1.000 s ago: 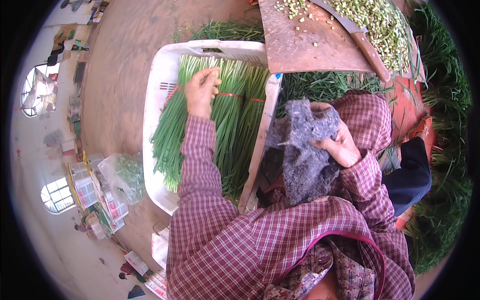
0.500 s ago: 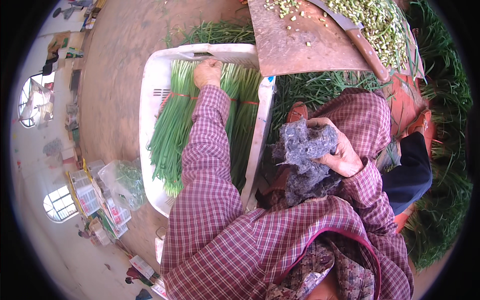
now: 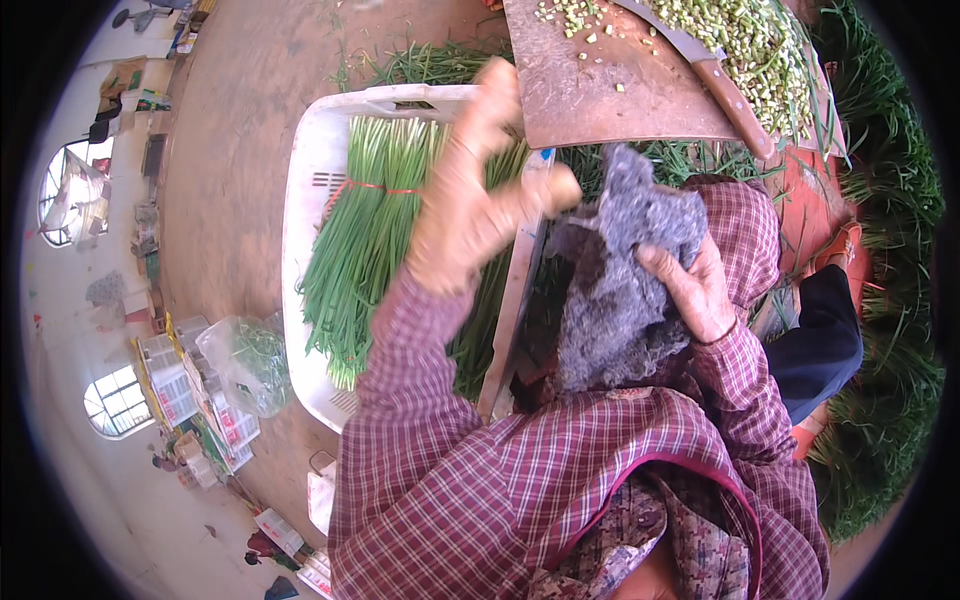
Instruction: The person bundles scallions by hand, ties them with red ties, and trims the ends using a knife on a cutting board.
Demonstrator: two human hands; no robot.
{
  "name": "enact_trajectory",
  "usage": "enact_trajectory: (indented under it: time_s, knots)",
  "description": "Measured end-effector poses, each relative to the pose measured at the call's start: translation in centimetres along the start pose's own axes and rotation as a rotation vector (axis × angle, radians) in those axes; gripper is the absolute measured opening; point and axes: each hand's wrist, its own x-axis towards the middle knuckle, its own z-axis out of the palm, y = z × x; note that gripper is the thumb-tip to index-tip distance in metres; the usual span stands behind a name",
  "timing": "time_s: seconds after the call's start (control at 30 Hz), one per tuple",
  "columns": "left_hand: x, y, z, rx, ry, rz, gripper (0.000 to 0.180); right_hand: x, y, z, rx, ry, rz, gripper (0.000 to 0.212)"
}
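My left hand [image 3: 465,195] is raised over the right part of a white plastic crate [image 3: 302,200], its fingers spread and blurred by motion, holding nothing. Inside the crate lie bundles of long green stalks [image 3: 365,240], pale at the far ends and tied with red bands; my left arm hides part of them. My right hand [image 3: 700,285] grips a shaggy grey cloth [image 3: 630,270] with the thumb on top. The cloth hangs over my lap, just right of the crate.
A wooden board [image 3: 610,95] at the upper right bears a knife [image 3: 735,100] and a heap of chopped stalk pieces [image 3: 755,50]. Loose greens [image 3: 850,400] lie along the right side. A clear plastic bag [image 3: 245,365] with greens stands left of the crate.
My left hand has lifted off the bundles and moved right, its fingers opening out. The grey cloth has risen a little and unfolded in my right hand.
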Motion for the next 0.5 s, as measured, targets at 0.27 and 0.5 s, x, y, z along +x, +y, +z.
enact_trajectory:
  time_s: [0.27, 0.5]
  knots:
    - [-7.5, -3.9, -0.3, -0.201, 0.148, -0.247, 0.085, 1.8, -0.4, 3.6, -0.289, -0.26, -0.29, 0.08]
    - [0.0, -13.3, -12.3, 1.084, 0.214, -0.163, 0.073, 0.3, 0.5, 0.5, -0.418, -0.124, -0.161, 0.057]
